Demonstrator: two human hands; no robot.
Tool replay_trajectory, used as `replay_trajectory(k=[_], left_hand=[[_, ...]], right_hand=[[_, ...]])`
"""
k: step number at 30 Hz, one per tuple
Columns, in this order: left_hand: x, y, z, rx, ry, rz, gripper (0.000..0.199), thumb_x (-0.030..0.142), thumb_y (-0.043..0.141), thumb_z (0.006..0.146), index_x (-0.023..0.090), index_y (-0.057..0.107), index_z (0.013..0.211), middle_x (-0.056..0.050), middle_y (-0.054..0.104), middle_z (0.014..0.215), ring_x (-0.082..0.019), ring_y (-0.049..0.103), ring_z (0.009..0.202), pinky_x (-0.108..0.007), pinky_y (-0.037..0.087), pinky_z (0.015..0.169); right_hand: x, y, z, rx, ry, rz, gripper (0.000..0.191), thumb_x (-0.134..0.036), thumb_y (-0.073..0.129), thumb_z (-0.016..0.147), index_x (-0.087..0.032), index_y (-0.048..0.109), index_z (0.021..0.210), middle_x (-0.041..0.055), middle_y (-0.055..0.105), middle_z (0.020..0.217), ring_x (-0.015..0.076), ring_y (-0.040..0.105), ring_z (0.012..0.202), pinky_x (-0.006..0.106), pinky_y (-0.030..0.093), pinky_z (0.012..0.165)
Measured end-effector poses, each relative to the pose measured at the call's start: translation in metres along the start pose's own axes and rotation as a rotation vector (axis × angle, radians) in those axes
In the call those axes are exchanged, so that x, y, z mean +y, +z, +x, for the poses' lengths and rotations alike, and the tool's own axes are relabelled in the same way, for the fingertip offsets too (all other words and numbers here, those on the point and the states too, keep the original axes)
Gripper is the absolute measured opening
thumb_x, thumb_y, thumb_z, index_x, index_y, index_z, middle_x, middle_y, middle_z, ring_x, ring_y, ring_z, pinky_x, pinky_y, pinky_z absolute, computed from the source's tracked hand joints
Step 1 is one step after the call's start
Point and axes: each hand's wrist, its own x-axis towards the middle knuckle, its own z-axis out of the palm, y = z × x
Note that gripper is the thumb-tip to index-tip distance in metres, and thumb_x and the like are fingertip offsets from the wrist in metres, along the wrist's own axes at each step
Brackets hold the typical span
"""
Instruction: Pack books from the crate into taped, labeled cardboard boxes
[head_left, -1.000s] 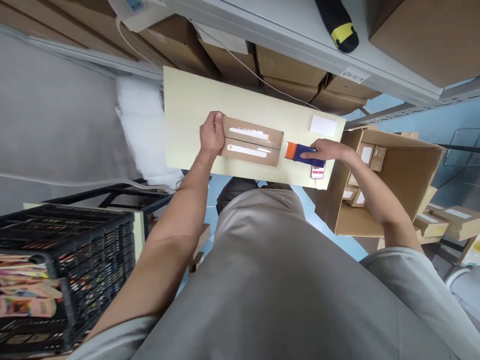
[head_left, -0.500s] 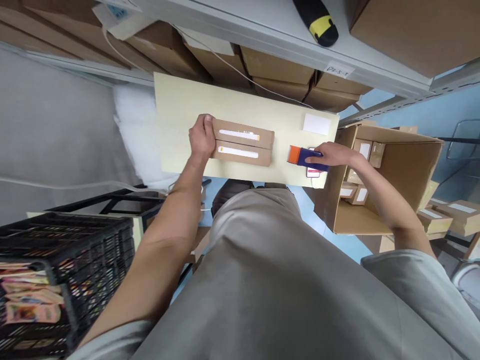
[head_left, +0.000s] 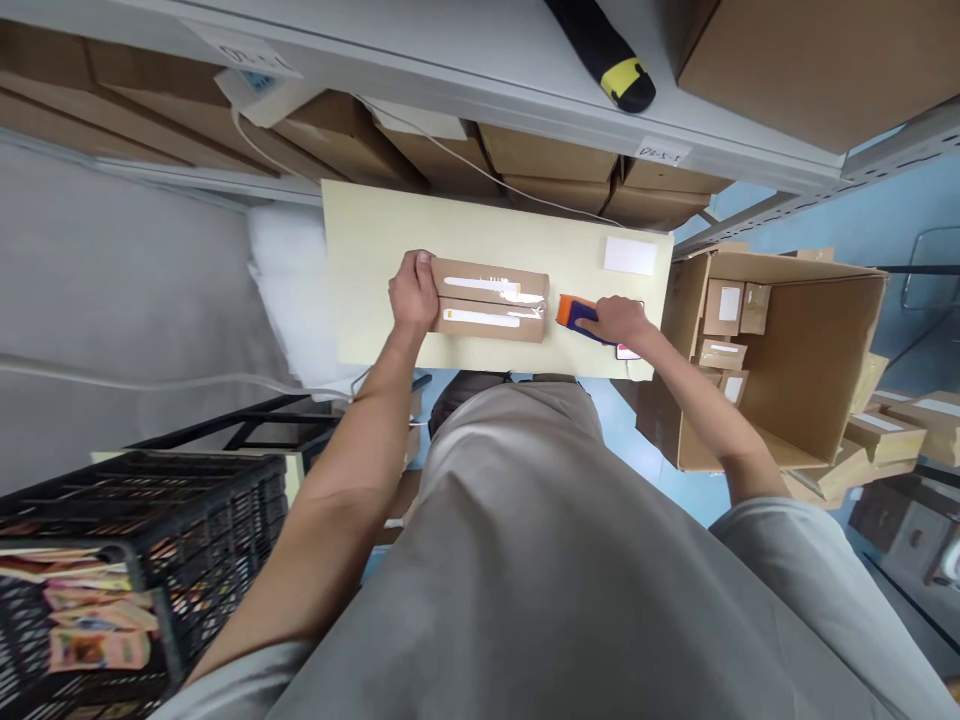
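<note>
A brown cardboard box (head_left: 491, 300) with two white strips on its top lies on the cream tabletop (head_left: 375, 225). My left hand (head_left: 414, 292) is closed round the box's left end, thumb on top. Clear, shiny tape shows along the seam at the box's right end. Just right of the box, my right hand (head_left: 621, 320) grips an orange and blue tape dispenser (head_left: 583, 317), its orange end towards the box. Partly hidden under that hand is a phone (head_left: 627, 352) with a lit screen.
A white paper slip (head_left: 630, 255) lies at the tabletop's back right. To the right stands an open carton (head_left: 806, 345) holding small boxes. A shelf with a black-and-yellow handled tool (head_left: 626, 82) runs across the back. At lower left is a black plastic crate (head_left: 202, 560).
My right hand has brought the tape dispenser left, nearer the box. Shiny tape now shows on the box's right end. My left hand keeps its hold; the view has shifted slightly.
</note>
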Motion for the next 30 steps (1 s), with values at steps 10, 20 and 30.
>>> replay_trajectory(k=[10, 20, 30], left_hand=[[0.003, -0.002, 0.001, -0.034, 0.027, -0.062, 0.07, 0.079, 0.032, 0.11, 0.024, 0.074, 0.12, -0.016, 0.083, 0.112, -0.038, 0.079, 0.121, -0.057, 0.056, 0.12], [0.066, -0.03, -0.02, 0.043, 0.424, -0.253, 0.059, 0.059, 0.037, 0.117, 0.018, 0.065, 0.15, -0.024, 0.064, 0.163, -0.035, 0.056, 0.16, -0.057, 0.039, 0.14], [0.208, -0.092, 0.0, 0.025, 0.819, -0.455, 0.046, 0.044, 0.042, 0.118, 0.03, 0.069, 0.154, -0.012, 0.068, 0.164, -0.029, 0.063, 0.155, -0.052, 0.051, 0.135]], right_hand=[[-0.064, 0.029, 0.012, 0.07, 0.174, 0.134, 0.035, -0.039, 0.059, 0.116, -0.014, 0.08, 0.129, 0.025, 0.085, 0.125, 0.0353, 0.081, 0.117, 0.042, 0.059, 0.091], [-0.065, -0.037, -0.058, 0.541, 0.395, 0.306, 0.054, -0.053, 0.054, 0.119, -0.007, 0.068, 0.143, 0.0303, 0.081, 0.134, 0.0404, 0.079, 0.128, 0.039, 0.057, 0.098], [-0.134, -0.174, -0.066, 0.848, -0.042, 0.298, 0.049, -0.046, 0.045, 0.118, -0.015, 0.053, 0.155, 0.0224, 0.079, 0.141, 0.0398, 0.077, 0.128, 0.043, 0.059, 0.102]])
